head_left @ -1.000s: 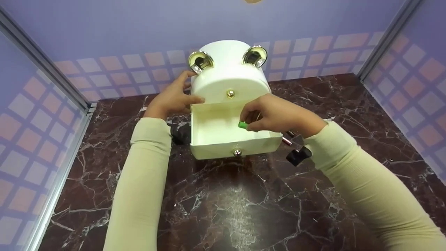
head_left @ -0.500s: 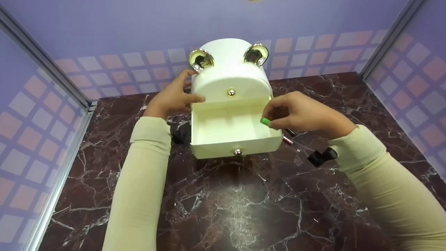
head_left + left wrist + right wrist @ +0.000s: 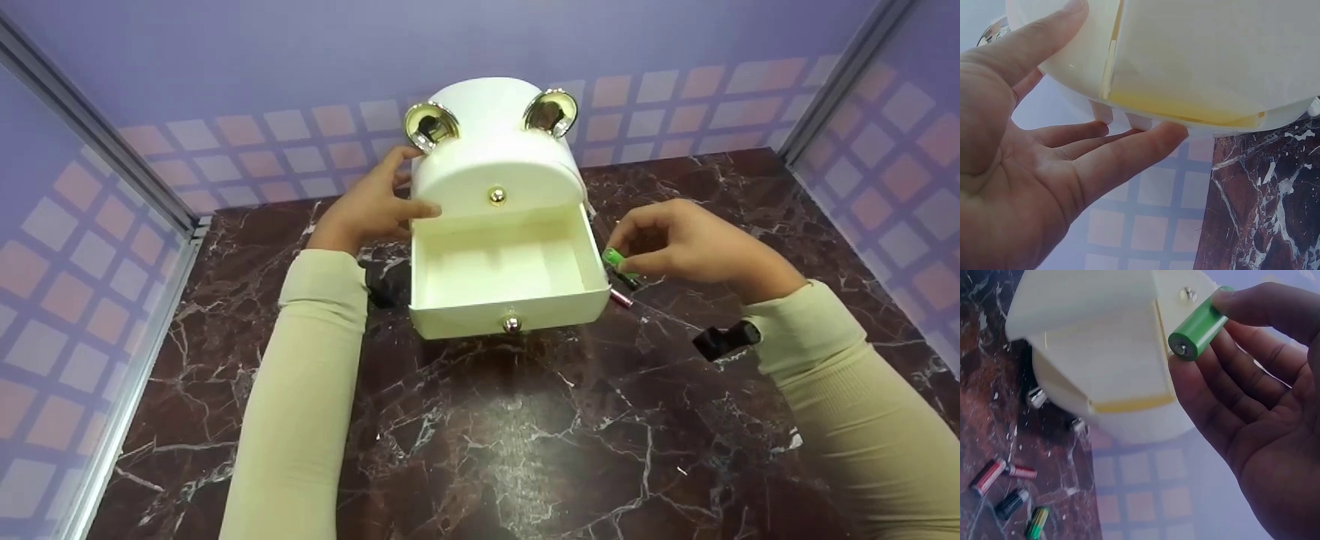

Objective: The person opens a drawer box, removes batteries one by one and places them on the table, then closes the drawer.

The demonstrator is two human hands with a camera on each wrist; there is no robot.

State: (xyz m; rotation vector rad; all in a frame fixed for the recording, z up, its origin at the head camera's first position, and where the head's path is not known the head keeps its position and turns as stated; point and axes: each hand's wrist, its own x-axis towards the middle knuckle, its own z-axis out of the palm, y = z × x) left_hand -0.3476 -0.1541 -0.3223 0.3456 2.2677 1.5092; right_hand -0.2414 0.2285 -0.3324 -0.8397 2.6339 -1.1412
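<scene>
A white box with gold ear-like ornaments stands against the back wall. Its lower drawer is pulled out towards me. My left hand steadies the box's left side, its thumb on the front and its fairly straight fingers along the side wall, as the left wrist view also shows. Just right of the drawer, my right hand pinches a green battery between thumb and fingertips. The battery is held above the table, its terminal end facing the right wrist camera.
On the marble table beside the box lie several loose batteries: a red battery, a smaller red one, a black battery and a green-and-gold battery. Tiled purple panels bound the table at the back and both sides.
My right hand has moved right with the green battery, from over the open drawer to beyond its right side. The left hand has stayed on the box.
</scene>
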